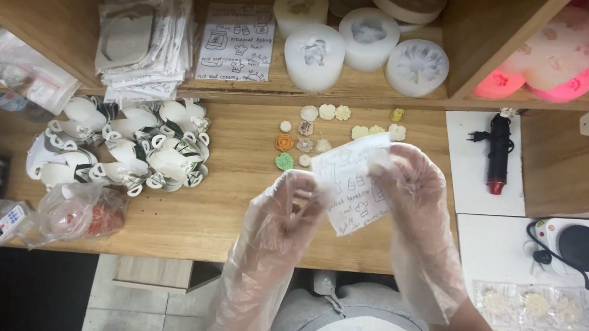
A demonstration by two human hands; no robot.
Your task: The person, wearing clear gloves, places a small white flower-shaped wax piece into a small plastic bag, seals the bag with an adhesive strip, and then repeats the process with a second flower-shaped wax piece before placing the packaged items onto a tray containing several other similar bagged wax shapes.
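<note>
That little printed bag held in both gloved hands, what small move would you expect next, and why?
Probably pulling its mouth open. Both hands, the left hand and right hand, wear loose clear gloves and pinch the small printed bag at opposite edges above the wooden table. It looks flat and seemingly empty, and small flower-shaped pieces lie just beyond it, loose on the wood.

Pink moulds (566, 65) cut off top right

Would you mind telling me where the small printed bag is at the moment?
In the head view, the small printed bag is held up between the gloved left hand and right hand, above the wooden table, just below the little flower-shaped pieces.
</note>
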